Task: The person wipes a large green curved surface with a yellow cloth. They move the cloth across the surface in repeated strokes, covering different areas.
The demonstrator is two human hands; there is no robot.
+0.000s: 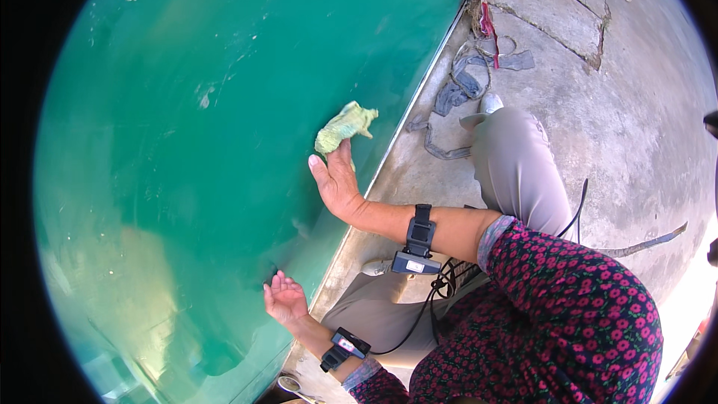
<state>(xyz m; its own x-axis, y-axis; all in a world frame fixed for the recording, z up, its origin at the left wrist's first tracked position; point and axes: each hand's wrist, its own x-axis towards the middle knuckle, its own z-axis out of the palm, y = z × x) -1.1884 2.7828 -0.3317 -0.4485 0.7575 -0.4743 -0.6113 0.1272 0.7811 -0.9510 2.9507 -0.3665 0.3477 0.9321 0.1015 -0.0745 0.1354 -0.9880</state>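
A pale yellow-green cloth (343,128) lies bunched against a large glossy green panel (213,123). My right hand (339,182) presses it there, with the fingers partly covered by the cloth and the thumb held out to the side. Lower down, my left hand (287,298) is close to the same panel, palm turned up and fingers loosely bent, holding nothing. I cannot tell whether its fingertips touch the surface. Pale scuffs and blurred reflections show on the green sheet.
The panel's pale edge (404,118) borders a cracked concrete floor (606,140). Grey cloth strips (468,81) and a red strip (486,19) lie by its upper corner. A stick (645,242) rests behind my knee (519,163). Black cables (435,292) run from the wrist devices.
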